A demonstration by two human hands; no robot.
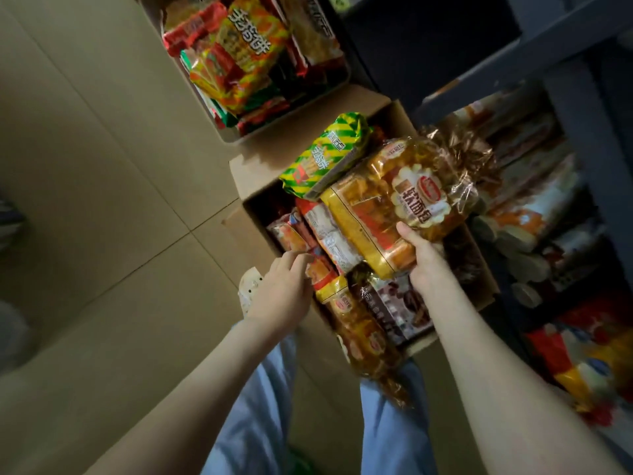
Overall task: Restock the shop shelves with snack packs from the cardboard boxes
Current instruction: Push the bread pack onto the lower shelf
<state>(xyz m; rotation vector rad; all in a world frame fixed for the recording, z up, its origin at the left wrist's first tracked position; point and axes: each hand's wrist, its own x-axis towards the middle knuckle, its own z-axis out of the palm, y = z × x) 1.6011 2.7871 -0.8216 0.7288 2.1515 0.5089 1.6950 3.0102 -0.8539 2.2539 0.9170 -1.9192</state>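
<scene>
Head view: steep downward, close over hands [424, 258].

In the centre of the frame, the right hand [424, 258] holds an orange bread pack [397, 207] above an open cardboard box [479, 269] full of snack packs. The left hand [284, 289] touches a small pack [320, 265] at the box's left side. A green striped pack [325, 154] lies on top. A second box [219, 111] stands at the top, and the shelves [534, 207] are at the right.

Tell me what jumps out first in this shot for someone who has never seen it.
The right hand grips a big golden bread pack above the near cardboard box, mid-frame. A green-and-yellow striped snack pack lies against its upper left edge. The left hand reaches into the same box, and a second box of bright packs sits beyond, at the top.
</scene>
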